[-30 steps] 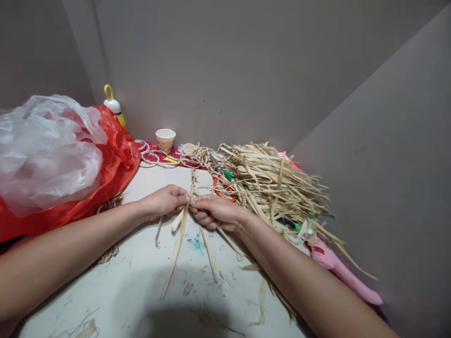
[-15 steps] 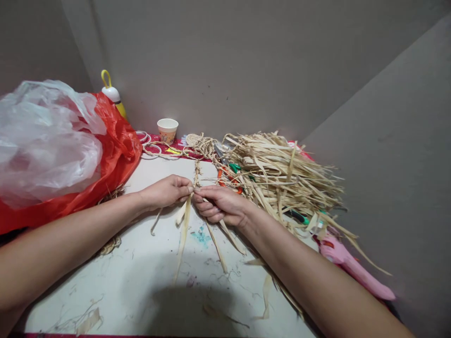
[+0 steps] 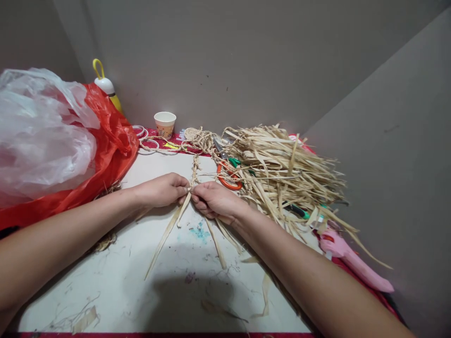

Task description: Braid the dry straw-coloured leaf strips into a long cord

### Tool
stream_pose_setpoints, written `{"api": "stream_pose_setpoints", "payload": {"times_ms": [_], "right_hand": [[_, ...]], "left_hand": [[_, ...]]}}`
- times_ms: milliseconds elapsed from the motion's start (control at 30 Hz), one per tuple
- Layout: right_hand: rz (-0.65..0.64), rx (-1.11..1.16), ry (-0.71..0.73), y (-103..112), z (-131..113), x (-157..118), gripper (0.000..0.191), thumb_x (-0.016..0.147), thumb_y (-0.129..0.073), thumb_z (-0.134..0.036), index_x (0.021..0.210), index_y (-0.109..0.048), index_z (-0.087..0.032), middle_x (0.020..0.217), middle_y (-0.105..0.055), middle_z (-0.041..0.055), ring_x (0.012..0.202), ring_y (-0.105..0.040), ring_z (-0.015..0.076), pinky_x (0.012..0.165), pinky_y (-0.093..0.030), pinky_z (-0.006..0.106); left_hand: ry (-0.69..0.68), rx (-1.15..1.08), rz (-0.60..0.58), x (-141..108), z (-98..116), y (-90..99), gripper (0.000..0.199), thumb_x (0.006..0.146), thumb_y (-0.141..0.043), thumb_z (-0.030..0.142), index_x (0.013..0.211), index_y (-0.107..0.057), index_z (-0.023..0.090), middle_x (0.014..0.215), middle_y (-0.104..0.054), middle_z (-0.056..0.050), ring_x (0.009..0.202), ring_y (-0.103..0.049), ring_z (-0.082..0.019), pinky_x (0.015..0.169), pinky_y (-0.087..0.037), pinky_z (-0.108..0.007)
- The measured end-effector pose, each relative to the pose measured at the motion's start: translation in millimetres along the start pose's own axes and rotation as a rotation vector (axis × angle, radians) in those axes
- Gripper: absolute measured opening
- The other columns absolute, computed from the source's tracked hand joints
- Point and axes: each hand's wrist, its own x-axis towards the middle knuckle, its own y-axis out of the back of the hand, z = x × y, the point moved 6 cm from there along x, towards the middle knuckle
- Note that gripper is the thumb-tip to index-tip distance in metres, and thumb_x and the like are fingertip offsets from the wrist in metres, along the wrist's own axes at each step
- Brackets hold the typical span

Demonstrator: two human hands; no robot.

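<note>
A narrow braid of dry straw-coloured strips (image 3: 195, 170) runs away from me down the middle of the board. At its near end my left hand (image 3: 167, 190) pinches the strips between thumb and fingers. My right hand (image 3: 214, 199) is closed on the same spot from the other side, and the fingertips of both hands almost meet. Loose strip ends (image 3: 165, 241) hang toward me below the left fingers. More strip ends (image 3: 216, 244) come out beneath the right hand. The exact crossing of strips is partly hidden by my fingers.
A heap of dry strips (image 3: 285, 169) lies right, with orange-handled scissors (image 3: 229, 176) at its edge. A pink glue gun (image 3: 352, 263) is further right. Red and white plastic bags (image 3: 45, 141) fill the left. A paper cup (image 3: 165, 125) and yellow-white bottle (image 3: 105, 87) stand behind.
A long strip that hung straight down under my left hand now slants to the left. Both hands stay pinched at the braid's end, and the view has shifted slightly.
</note>
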Motion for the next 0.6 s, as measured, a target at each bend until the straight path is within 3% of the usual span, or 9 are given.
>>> {"api": "stream_pose_setpoints", "payload": {"times_ms": [133, 233, 367, 600], "right_hand": [[0.040, -0.016, 0.022, 0, 0, 1, 0.025, 0.080, -0.042, -0.020, 0.056, -0.043, -0.017, 0.035, -0.035, -0.0072, 0.027, -0.020, 0.0034, 0.027, -0.012, 0.015], [0.066, -0.012, 0.032, 0, -2, 0, 0.025, 0.080, -0.042, -0.019, 0.056, -0.047, -0.016, 0.034, -0.036, -0.0072, 0.026, -0.021, 0.0035, 0.027, -0.013, 0.015], [0.031, 0.034, 0.043, -2, -4, -2, 0.026, 0.081, -0.042, -0.016, 0.057, -0.051, -0.014, 0.035, -0.035, -0.0072, 0.028, -0.019, 0.0028, 0.028, -0.013, 0.015], [0.055, 0.175, 0.011, -1, 1, -5, 0.032, 0.081, -0.045, -0.018, 0.050, -0.039, -0.016, 0.035, -0.037, -0.0063, 0.027, -0.020, 0.0018, 0.029, -0.010, 0.015]], "left_hand": [[0.071, -0.009, 0.005, -4, 1, 0.8, 0.018, 0.078, -0.048, 0.014, 0.061, -0.055, 0.015, 0.045, -0.043, 0.005, 0.037, -0.032, -0.005, 0.038, -0.023, -0.021], [0.092, -0.210, -0.058, -5, 1, -3.6, 0.020, 0.077, -0.046, 0.015, 0.061, -0.057, 0.014, 0.041, -0.045, 0.003, 0.031, -0.033, -0.006, 0.035, -0.024, -0.021], [0.115, -0.450, -0.070, -5, 1, -11.0, 0.015, 0.075, -0.047, 0.012, 0.068, -0.060, 0.010, 0.051, -0.059, -0.003, 0.030, -0.042, -0.007, 0.035, -0.033, -0.021], [0.102, -0.321, 0.015, -6, 0, -24.9, 0.013, 0.082, -0.047, 0.020, 0.085, -0.056, 0.012, 0.064, -0.066, -0.007, 0.040, -0.057, -0.012, 0.037, -0.042, -0.021]]}}
